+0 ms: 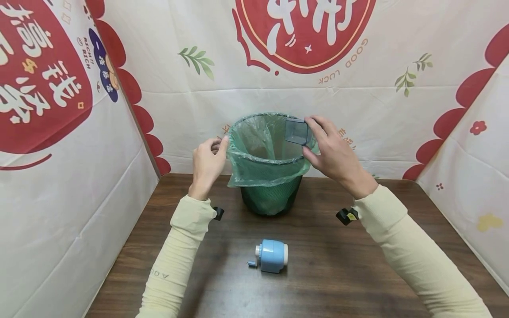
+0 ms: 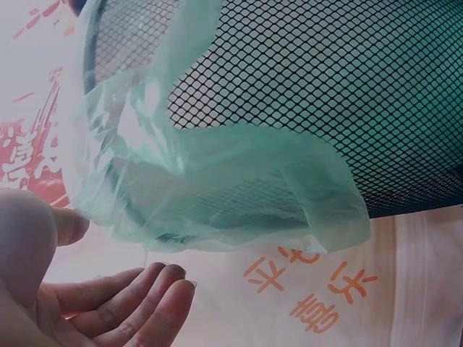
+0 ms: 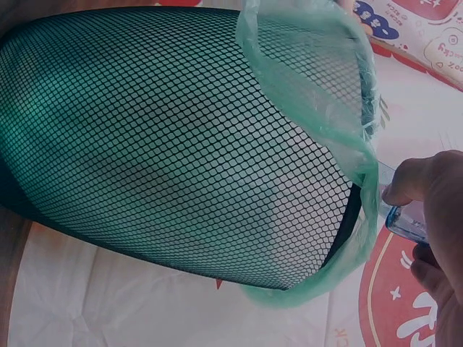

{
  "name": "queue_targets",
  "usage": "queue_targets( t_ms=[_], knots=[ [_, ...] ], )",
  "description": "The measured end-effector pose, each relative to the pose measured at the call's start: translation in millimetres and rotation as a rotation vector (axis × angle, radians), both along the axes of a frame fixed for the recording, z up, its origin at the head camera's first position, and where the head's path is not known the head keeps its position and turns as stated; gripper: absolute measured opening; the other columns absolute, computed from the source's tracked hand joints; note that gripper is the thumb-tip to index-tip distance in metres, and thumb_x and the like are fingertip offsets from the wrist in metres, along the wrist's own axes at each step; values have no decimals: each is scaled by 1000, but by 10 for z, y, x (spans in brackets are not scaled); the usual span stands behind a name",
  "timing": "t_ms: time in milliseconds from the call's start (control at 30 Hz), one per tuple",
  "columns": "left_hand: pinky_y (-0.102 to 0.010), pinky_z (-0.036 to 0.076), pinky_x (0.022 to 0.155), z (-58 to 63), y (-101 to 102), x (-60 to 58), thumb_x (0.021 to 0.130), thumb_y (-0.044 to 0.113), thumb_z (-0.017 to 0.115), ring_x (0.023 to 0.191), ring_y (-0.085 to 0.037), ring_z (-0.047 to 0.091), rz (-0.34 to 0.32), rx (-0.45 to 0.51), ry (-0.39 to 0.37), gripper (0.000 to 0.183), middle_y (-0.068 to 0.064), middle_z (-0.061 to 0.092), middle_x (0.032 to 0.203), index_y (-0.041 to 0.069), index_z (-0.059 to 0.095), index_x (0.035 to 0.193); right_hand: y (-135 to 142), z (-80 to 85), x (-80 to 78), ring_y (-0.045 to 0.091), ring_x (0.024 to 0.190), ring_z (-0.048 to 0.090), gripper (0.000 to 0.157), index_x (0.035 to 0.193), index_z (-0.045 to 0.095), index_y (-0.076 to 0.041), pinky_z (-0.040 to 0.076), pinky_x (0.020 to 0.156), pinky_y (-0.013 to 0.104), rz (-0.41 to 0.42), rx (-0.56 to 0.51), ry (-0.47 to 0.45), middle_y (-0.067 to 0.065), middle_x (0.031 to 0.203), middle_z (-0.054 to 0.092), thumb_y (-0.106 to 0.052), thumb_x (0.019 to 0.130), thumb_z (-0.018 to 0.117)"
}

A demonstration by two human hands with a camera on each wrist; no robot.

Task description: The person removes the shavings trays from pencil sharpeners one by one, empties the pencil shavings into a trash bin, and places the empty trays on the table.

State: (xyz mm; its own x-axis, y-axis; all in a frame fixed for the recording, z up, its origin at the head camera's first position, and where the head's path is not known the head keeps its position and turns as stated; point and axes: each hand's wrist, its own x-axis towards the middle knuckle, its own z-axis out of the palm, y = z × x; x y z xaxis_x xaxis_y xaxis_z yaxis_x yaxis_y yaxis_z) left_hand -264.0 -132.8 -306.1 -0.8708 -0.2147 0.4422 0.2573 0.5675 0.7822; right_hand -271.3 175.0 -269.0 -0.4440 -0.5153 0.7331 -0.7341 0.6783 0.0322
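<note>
A mesh waste bin (image 1: pixel 270 207) lined with a green plastic bag (image 1: pixel 262 174) stands at the back of the table. My left hand (image 1: pixel 208 161) is at the bin's left rim; in the left wrist view its thumb is beside the bag's edge, and the fingers (image 2: pixel 148 307) lie apart from the thumb. My right hand (image 1: pixel 334 152) pinches a clear, bluish shavings box (image 1: pixel 296 131) between thumb and fingers, over the right side of the bin's opening. In the right wrist view, the bag's edge partly hides this box (image 3: pixel 409 225). A light-blue crank pencil sharpener (image 1: pixel 273 256) lies nearer me.
The brown wooden table (image 1: pixel 338 274) carries the bin and the sharpener. Printed white cloth (image 1: pixel 167 119) hangs close behind the bin and along both sides.
</note>
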Motion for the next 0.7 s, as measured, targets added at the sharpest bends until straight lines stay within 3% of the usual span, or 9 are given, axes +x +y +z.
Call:
queue_targets(
  t_ms=[433,700],
  knots=[
    [-41,55,82,-88,-108,85,99,31,59,91,-26,69,-10,17,39,32,-13,73,101,4,71,111,132,-66,102,38,123,50,69,138,48,9,45,99,55,-19,-104,-95,26,136,50,0,77,80],
    [-39,56,81,-140,-182,211,97,24,61,88,-26,71,-39,-40,20,27,-13,73,98,3,71,110,197,-81,176,37,120,52,70,137,49,9,46,97,54,-18,-138,-135,25,135,52,2,75,81]
  ],
)
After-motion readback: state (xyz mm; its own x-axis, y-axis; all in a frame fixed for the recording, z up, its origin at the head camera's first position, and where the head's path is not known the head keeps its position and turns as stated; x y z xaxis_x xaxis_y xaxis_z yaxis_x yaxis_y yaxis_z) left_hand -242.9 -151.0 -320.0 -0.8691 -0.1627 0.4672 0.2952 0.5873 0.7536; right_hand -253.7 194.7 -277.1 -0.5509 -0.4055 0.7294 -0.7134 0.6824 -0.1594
